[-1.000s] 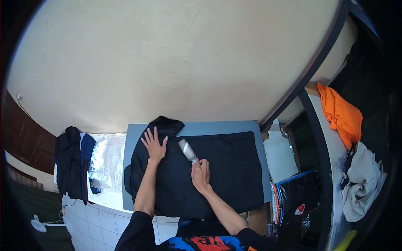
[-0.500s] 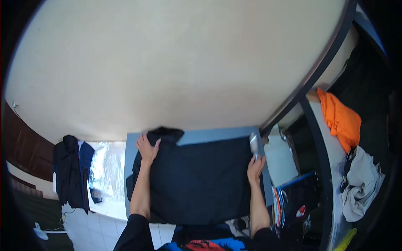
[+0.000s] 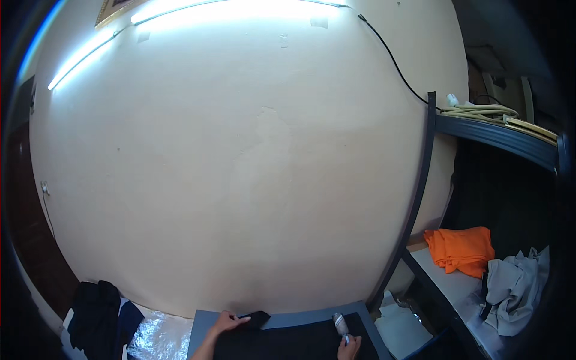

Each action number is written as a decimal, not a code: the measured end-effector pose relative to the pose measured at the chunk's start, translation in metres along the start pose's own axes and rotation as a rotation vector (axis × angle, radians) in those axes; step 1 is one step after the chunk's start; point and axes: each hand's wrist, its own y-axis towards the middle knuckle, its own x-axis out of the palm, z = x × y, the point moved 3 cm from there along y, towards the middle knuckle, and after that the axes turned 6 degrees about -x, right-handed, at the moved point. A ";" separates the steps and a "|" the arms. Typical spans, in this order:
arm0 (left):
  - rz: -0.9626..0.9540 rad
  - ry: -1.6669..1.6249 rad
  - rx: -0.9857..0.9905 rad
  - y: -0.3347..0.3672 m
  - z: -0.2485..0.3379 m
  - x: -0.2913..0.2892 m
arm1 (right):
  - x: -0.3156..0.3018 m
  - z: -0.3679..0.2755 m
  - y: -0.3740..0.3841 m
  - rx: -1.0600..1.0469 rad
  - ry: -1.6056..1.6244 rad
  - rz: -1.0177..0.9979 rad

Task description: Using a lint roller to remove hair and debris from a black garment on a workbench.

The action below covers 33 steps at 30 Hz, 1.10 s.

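Note:
A black garment [image 3: 282,343] lies spread on the grey table [image 3: 294,325] at the bottom of the view, its near part cut off by the lower edge. A pointed black flap of it [image 3: 258,319] sticks out at the far left. Beside this flap rests my left hand [image 3: 227,322], thumb and fingers apart, at the garment's far left corner. My right hand [image 3: 348,348] is closed round the handle of a lint roller [image 3: 340,324]. The roller's pale cylinder lies over the far right part of the cloth.
Dark clothes [image 3: 96,321] hang or lie at the left, beside a shiny silver sheet [image 3: 159,336]. To the right, a dark metal frame [image 3: 420,192] bounds a shelf with orange cloth [image 3: 459,249] and grey cloth [image 3: 516,291]. A wall [image 3: 240,180] rises directly behind the table.
The view has tilted up, so the table now sits at the bottom. The lint roller has shifted left from the garment's right edge onto the cloth. My left hand stays near the far left corner.

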 end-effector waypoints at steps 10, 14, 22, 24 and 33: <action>0.188 0.428 -0.273 -0.005 -0.011 0.020 | -0.042 -0.069 0.005 -0.087 0.183 0.154; 0.100 0.478 -0.276 0.003 -0.018 0.010 | -0.024 -0.047 -0.006 -0.193 0.098 0.108; 0.039 0.143 -0.159 -0.003 0.015 -0.014 | -0.018 -0.017 -0.012 -0.115 -0.006 -0.126; 0.017 0.246 -0.074 0.003 0.006 -0.039 | -0.009 -0.021 -0.008 -0.141 -0.021 -0.176; 0.569 0.393 0.262 -0.017 0.051 -0.029 | -0.008 -0.023 0.002 -0.137 -0.100 -0.163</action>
